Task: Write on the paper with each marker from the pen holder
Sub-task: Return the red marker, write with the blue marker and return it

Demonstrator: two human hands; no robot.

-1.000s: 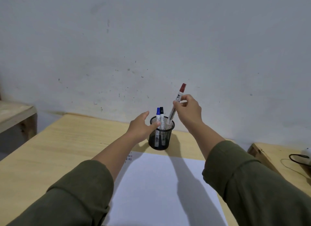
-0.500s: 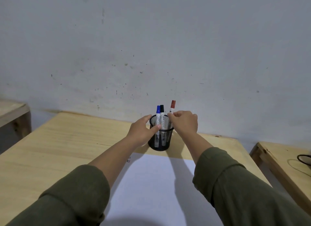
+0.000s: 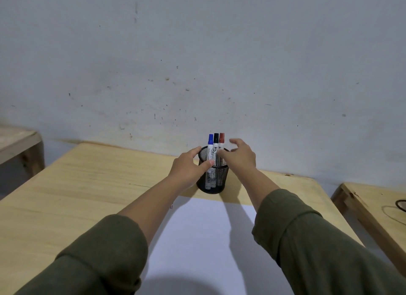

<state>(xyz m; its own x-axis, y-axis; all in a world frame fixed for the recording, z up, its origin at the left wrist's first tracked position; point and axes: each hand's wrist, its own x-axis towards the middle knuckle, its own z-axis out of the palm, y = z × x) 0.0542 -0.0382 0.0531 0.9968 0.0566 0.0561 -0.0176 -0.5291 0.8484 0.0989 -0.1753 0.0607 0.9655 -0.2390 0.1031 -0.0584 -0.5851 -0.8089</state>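
The left hand (image 3: 189,166) wraps around the left wall of the black wire-mesh cylindrical pen holder (image 3: 212,177), thumb on the near rim. Inside stand a blue-capped marker (image 3: 210,150), a black-capped marker (image 3: 216,148) and a red-capped marker (image 3: 221,142), their white label print too small to read. The right hand (image 3: 240,155) hovers just right of the red cap, fingers spread, apparently holding nothing. The white paper sheet (image 3: 204,239) lies nearer on the pale wooden table (image 3: 87,184).
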